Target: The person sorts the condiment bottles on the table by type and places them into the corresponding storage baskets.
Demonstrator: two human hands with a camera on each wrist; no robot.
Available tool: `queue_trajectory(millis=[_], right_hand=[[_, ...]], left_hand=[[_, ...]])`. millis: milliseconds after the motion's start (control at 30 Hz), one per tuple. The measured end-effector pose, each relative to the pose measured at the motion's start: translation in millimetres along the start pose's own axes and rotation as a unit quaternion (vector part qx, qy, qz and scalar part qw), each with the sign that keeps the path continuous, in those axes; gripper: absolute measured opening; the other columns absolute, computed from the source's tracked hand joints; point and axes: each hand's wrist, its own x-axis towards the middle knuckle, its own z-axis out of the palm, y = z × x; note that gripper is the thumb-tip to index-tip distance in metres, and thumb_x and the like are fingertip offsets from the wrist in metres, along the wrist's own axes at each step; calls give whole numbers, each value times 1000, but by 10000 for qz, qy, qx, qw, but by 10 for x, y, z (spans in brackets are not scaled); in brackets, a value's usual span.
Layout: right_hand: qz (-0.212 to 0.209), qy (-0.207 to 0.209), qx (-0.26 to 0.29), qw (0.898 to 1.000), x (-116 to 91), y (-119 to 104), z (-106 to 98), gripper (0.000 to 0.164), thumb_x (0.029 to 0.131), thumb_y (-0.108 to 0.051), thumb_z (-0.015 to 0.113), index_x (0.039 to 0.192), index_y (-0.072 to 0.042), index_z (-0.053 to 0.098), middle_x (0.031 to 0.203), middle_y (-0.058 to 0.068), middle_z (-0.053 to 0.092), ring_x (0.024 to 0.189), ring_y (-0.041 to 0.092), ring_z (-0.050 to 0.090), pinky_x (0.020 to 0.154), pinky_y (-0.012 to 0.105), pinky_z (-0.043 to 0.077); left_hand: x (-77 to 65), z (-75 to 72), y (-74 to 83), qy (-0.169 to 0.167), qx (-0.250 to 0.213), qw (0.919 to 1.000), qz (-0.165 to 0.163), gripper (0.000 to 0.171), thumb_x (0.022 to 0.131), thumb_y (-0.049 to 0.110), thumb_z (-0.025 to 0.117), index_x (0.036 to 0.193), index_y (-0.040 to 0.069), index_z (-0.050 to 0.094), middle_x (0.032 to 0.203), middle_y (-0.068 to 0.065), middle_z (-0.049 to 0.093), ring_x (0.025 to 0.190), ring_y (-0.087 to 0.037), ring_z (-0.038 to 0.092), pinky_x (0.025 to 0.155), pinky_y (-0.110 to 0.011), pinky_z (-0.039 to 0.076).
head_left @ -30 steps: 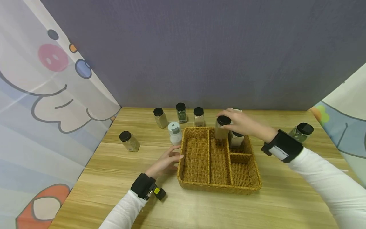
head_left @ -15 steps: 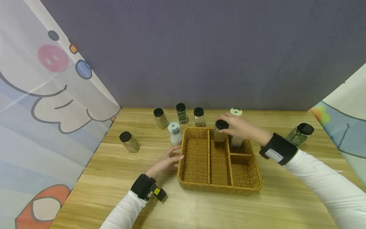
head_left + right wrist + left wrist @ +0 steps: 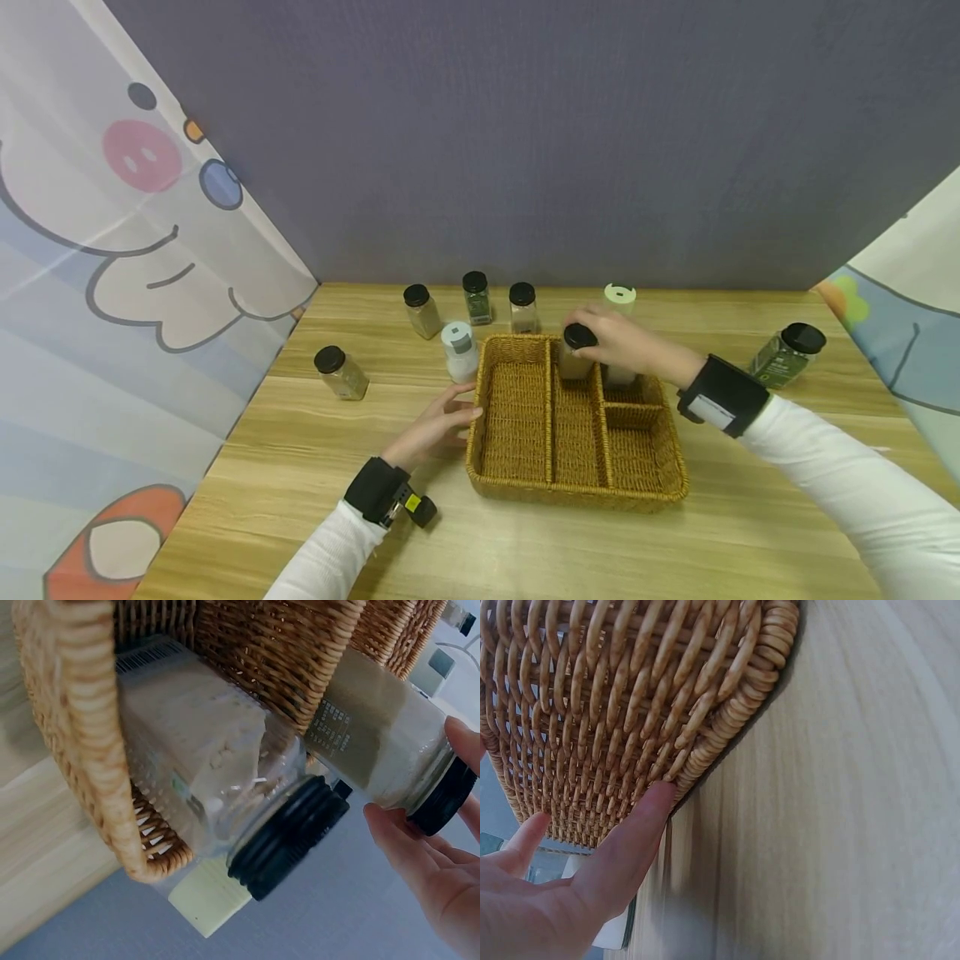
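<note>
A woven basket [image 3: 577, 496] with several compartments stands on the table. My right hand [image 3: 624, 340] grips a black-lidded spice jar [image 3: 575, 365] near its lid. The jar stands upright at the far end of the middle compartment, and its pale brown powder shows in the right wrist view. Beside it, in the far right compartment, sits another black-lidded jar [image 3: 195, 735] of beige powder, partly hidden by the hand in the head view. My left hand [image 3: 431, 429] rests against the basket's left side, fingers extended; its fingertips touch the wicker in the left wrist view.
Left of the basket are a lone jar [image 3: 345, 379] and a white bottle [image 3: 461, 354]. Behind stand a tan jar [image 3: 423, 317], a green herb jar [image 3: 477, 304], a pale jar [image 3: 523, 315] and a light-green-capped bottle [image 3: 620, 296]. A larger herb jar [image 3: 783, 357] stands far right.
My right hand has lowered the spice jar deeper into the middle compartment and moved slightly left. The left hand and the basket have stayed in place.
</note>
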Motion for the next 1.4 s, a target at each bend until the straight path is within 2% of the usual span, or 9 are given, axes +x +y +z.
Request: queue_trajectory(millis=[267, 433, 567, 700, 933, 1400], right_hand=[[-11, -28, -71, 10000, -18, 12, 57, 39, 71, -2, 71, 107, 4, 55, 102, 19, 55, 88, 30, 57, 70, 32, 53], [24, -96, -62, 9999, -31, 21, 86, 40, 72, -3, 71, 107, 4, 55, 102, 19, 55, 89, 30, 57, 71, 32, 53], [33, -91, -133, 9999, -36, 39, 124, 40, 71, -4, 72, 107, 3, 55, 103, 19, 56, 89, 30, 57, 71, 32, 53], [36, -124, -208, 9997, -36, 34, 152, 40, 71, -4, 72, 107, 4, 54, 103, 20, 55, 88, 31, 58, 71, 33, 53], [290, -368, -347, 9983, -38, 13, 171, 41, 74, -8, 71, 109, 2, 53, 104, 21, 54, 86, 30, 58, 68, 33, 53], [252, -412, -411, 9980, -40, 10, 225, 42, 73, -9, 71, 109, 2, 54, 105, 21, 55, 89, 31, 57, 70, 35, 52]], left_hand=[[8, -3, -11, 39, 19, 10000, -64, 72, 81, 37, 62, 137, 11, 26, 126, -23, 40, 106, -30, 50, 83, -44, 47], [-18, 27, 32, 37, -90, 9999, -24, 66, 85, 28, 59, 137, 8, 24, 127, -27, 37, 108, -35, 48, 83, -46, 46], [-23, 34, 44, 64, -158, 9998, -111, 63, 85, 23, 57, 137, 9, 24, 127, -26, 37, 108, -35, 48, 83, -46, 46], [-23, 33, 37, 68, -191, 9997, -110, 64, 84, 25, 59, 137, 10, 25, 127, -26, 38, 108, -35, 48, 83, -46, 46], [-23, 38, 38, 89, -78, 9999, -110, 64, 84, 26, 59, 137, 10, 25, 127, -26, 39, 108, -35, 48, 83, -46, 46], [-16, 33, 33, 96, -97, 9999, -93, 64, 84, 25, 59, 137, 10, 26, 128, -26, 38, 108, -35, 48, 83, -46, 46]])
